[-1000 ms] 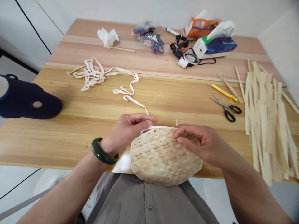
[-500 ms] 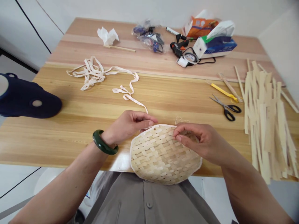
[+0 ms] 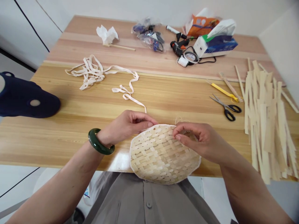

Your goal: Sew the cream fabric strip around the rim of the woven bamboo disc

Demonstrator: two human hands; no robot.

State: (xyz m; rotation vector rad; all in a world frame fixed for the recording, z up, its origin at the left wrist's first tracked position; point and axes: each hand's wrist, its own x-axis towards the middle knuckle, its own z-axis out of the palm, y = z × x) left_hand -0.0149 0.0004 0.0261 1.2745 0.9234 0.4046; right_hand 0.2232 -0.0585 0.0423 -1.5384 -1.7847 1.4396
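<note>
A rounded woven bamboo piece (image 3: 161,155) with white edging leans between my body and the table edge. My left hand (image 3: 133,124) pinches its upper left rim, where the white fabric tape (image 3: 137,102) meets the weave; the fingertips are partly hidden behind the rim. From there the tape runs back to a loose tangled heap (image 3: 91,73). In front of the upper right of the weave, my right hand (image 3: 193,137) holds a thin needle (image 3: 171,135) between thumb and forefinger. Fine thread (image 3: 179,119) loops on the table just behind that hand.
Scissors (image 3: 225,108), a yellow-handled tool (image 3: 224,91) and a pile of bamboo strips (image 3: 266,124) lie to the right. A dark blue object (image 3: 30,98) stands at the left. At the back are a glue gun (image 3: 178,46), a tissue box (image 3: 217,46) and a bagged bundle (image 3: 149,35).
My left wrist and its green bangle have shifted slightly left and up. My right hand and the woven piece have barely moved.
</note>
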